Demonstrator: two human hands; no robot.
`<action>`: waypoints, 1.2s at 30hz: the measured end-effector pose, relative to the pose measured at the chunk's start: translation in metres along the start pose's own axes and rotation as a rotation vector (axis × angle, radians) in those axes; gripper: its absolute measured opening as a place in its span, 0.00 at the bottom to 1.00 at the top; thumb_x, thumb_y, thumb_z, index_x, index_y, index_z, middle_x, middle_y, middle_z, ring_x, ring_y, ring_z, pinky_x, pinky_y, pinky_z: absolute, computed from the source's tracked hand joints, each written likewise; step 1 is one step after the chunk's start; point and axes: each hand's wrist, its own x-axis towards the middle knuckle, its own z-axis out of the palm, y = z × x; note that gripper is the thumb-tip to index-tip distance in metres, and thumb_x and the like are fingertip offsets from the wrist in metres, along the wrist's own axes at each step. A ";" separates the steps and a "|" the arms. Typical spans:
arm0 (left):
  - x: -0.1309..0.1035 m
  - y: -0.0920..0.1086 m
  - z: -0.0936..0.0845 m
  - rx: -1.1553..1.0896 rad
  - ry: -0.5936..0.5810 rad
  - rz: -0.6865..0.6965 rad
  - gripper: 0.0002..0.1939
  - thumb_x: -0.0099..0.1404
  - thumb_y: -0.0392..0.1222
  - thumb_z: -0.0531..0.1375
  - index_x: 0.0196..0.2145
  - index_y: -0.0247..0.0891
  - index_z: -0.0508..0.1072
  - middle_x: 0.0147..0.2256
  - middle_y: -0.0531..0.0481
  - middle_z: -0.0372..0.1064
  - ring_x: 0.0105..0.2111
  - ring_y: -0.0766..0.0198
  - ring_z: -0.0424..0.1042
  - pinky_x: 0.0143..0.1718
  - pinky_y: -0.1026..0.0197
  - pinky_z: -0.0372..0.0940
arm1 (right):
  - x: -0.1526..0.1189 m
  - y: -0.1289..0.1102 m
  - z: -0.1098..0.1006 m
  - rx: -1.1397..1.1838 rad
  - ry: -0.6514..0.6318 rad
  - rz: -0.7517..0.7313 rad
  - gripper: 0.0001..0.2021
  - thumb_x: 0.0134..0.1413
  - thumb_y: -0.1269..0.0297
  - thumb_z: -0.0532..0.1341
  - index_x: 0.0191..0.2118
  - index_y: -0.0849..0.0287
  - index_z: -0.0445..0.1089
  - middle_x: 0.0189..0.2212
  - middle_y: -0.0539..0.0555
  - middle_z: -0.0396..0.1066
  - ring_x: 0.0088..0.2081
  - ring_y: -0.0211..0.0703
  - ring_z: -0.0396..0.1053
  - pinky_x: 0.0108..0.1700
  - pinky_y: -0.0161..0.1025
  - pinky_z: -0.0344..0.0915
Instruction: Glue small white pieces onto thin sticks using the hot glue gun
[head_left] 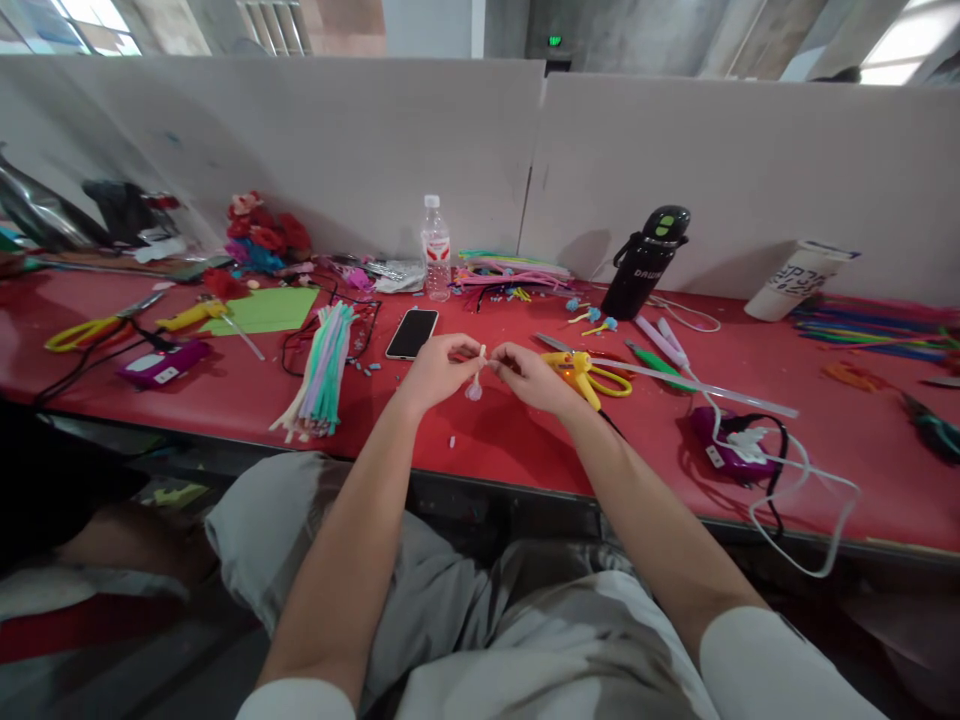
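Observation:
Near the middle of the red table (517, 455), my left hand (442, 370) is closed in a pinch on a small pale craft piece (474, 390), whose light purple end hangs below the fingertips. My right hand (529, 375) meets it from the right, fingers pinched together at the piece's upper part; what they hold there is too small to make out. A yellow glue gun (577, 372) and yellow-handled scissors (611, 382) lie just right of my right hand. A black phone (412, 333) is beyond my left hand, and a bundle of pastel pipe cleaners (322, 370) lies to the left.
A plastic bottle (436, 250), a black flask (646, 262) and a white cup (796, 280) stand toward the back partition. Purple power blocks (735, 445) with cables lie at right and left. Small blue flower pieces (600, 326) sit before the flask. A person's arm shows at far left.

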 end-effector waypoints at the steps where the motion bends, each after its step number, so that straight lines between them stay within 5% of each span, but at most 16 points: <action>1: 0.000 -0.001 0.000 0.012 -0.006 0.010 0.07 0.58 0.41 0.64 0.34 0.35 0.77 0.32 0.46 0.76 0.32 0.60 0.76 0.38 0.59 0.72 | 0.000 0.000 0.000 -0.012 -0.011 -0.003 0.10 0.61 0.57 0.54 0.35 0.58 0.63 0.29 0.50 0.65 0.31 0.38 0.60 0.37 0.37 0.59; 6: 0.000 -0.004 0.002 0.025 -0.017 0.065 0.08 0.59 0.41 0.64 0.35 0.34 0.77 0.33 0.46 0.76 0.33 0.61 0.76 0.39 0.59 0.72 | -0.001 0.000 0.001 0.012 0.027 -0.019 0.10 0.62 0.57 0.54 0.34 0.57 0.63 0.28 0.49 0.64 0.30 0.39 0.59 0.35 0.38 0.59; 17: 0.001 -0.006 0.017 -0.015 0.186 0.098 0.05 0.56 0.37 0.64 0.32 0.34 0.75 0.31 0.47 0.76 0.32 0.63 0.76 0.37 0.61 0.72 | 0.000 0.002 0.007 0.079 0.196 0.015 0.12 0.59 0.54 0.57 0.32 0.57 0.64 0.26 0.49 0.65 0.28 0.38 0.61 0.33 0.38 0.59; 24: 0.004 -0.010 0.013 -0.209 0.228 -0.018 0.08 0.56 0.39 0.67 0.33 0.34 0.76 0.29 0.48 0.74 0.27 0.63 0.76 0.32 0.58 0.75 | -0.006 -0.005 0.002 -0.011 0.326 -0.006 0.11 0.57 0.54 0.62 0.32 0.57 0.69 0.28 0.52 0.72 0.29 0.40 0.66 0.35 0.39 0.63; 36: 0.007 -0.012 0.006 -0.281 0.336 -0.093 0.09 0.53 0.38 0.68 0.32 0.33 0.76 0.29 0.47 0.74 0.28 0.60 0.77 0.33 0.56 0.76 | -0.014 -0.012 0.006 -0.137 0.161 -0.188 0.03 0.56 0.68 0.59 0.33 0.57 0.70 0.30 0.51 0.70 0.31 0.39 0.66 0.36 0.38 0.65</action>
